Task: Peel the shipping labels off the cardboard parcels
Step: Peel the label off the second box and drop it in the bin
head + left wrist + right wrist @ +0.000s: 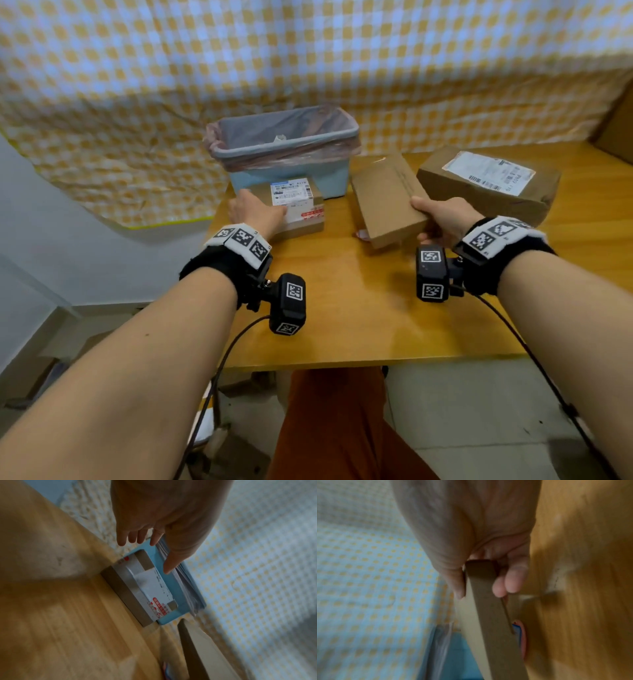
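A small cardboard parcel [301, 219] [123, 592] with a white shipping label [293, 197] [150, 585] lies in front of the bin. My left hand [255, 212] [144, 557] is spread over its left end with straight fingers, gripping nothing. My right hand [428, 221] [481, 588] grips the near right corner of a flat brown parcel [387, 198] [493, 612], thumb on top and fingers beneath; it is tilted and shows no label. A bigger parcel [486, 195] with a large white label [489, 171] lies at the back right.
A light blue bin [329, 181] [173, 588] lined with a plastic bag stands at the table's back, against a yellow checked cloth [308, 51]. A small red and blue scrap [361, 234] [521, 635] lies under the flat parcel. The wooden table [342, 308] ends just left of the small parcel.
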